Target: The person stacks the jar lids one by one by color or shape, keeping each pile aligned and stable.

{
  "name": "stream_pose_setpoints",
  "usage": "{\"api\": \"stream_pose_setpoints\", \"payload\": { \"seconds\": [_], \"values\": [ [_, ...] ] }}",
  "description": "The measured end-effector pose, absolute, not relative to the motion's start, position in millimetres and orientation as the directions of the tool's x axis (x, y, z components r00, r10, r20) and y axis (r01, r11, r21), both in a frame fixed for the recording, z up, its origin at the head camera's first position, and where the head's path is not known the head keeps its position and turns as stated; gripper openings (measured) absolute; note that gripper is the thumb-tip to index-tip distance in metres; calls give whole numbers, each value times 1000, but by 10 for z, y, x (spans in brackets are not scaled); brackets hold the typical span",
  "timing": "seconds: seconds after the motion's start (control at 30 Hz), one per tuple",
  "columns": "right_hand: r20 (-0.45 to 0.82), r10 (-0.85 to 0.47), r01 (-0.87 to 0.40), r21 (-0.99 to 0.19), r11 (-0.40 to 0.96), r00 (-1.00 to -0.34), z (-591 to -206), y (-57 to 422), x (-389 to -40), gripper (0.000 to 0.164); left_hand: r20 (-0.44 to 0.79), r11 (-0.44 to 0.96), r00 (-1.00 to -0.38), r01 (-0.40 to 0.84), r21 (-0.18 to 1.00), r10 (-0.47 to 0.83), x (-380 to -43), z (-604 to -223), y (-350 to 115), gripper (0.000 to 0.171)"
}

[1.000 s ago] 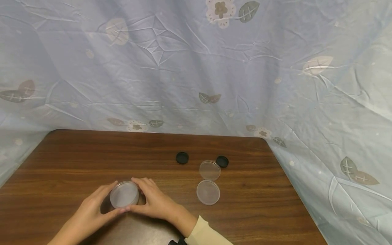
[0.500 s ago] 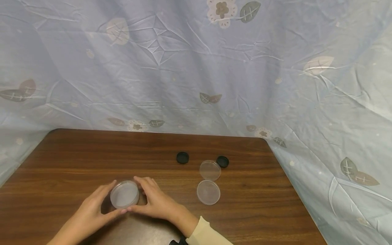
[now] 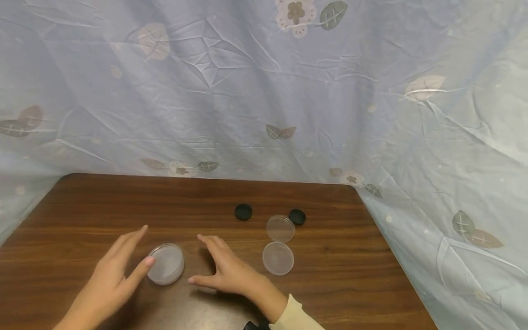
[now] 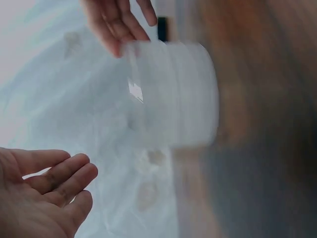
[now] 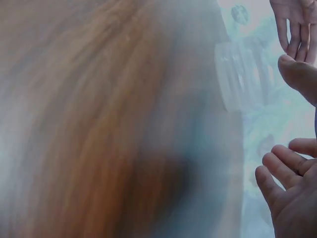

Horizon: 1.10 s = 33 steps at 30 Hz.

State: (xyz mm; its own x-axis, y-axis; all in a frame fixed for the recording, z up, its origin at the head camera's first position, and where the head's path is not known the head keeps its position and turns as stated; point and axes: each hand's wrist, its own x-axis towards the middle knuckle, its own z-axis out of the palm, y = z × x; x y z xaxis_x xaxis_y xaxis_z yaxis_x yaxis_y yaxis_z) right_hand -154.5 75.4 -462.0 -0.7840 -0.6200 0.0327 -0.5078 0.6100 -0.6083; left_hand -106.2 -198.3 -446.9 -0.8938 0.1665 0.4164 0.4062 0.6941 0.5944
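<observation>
A clear, round plastic container (image 3: 167,265) stands on the wooden table between the two hands. From the side, in the left wrist view, the clear container (image 4: 173,94) shows as a blurred cylinder with a faint seam round it. My left hand (image 3: 108,275) is spread at its left, the thumb tip overlapping the rim in the head view. To its right, apart from it, my right hand (image 3: 231,270) has fingers and thumb spread with nothing between them. Neither hand holds anything.
Two clear, shallow round discs, one nearer (image 3: 278,259) and one farther (image 3: 280,228), lie at the right. Behind them are two black round caps, one left (image 3: 243,212) and one right (image 3: 297,217). A patterned cloth (image 3: 231,91) hangs behind the table (image 3: 123,201).
Both hands have let go of the clear container and spread apart, the left one leftward, the right one rightward. The container stays on the table in about the same place.
</observation>
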Motion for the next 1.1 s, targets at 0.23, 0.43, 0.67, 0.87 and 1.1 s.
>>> {"api": "stream_pose_setpoints", "payload": {
  "seconds": [0.23,0.43,0.67,0.87,1.1],
  "values": [
    [36,-568,-439,-675,593,-822,-4513,1196,-1461,91,433,676,-872,461,575,226,-993,-4248,-1667,84],
    [80,-519,-404,-732,549,-851,-4485,1557,-1387,94,425,650,-857,503,570,291,-1000,-4184,-1345,94],
    [98,-476,-378,-752,540,-874,-4462,1930,-1326,99,382,579,-824,566,587,418,-1098,-4244,-934,92],
    [105,-431,-352,-758,549,-896,-4498,2209,-1295,101,286,495,-830,524,693,478,-1286,-4417,-611,91],
    [94,-365,-313,-730,608,-926,-4612,2559,-1268,104,199,471,-835,468,747,513,-1420,-4593,-335,95]
  ]
}}
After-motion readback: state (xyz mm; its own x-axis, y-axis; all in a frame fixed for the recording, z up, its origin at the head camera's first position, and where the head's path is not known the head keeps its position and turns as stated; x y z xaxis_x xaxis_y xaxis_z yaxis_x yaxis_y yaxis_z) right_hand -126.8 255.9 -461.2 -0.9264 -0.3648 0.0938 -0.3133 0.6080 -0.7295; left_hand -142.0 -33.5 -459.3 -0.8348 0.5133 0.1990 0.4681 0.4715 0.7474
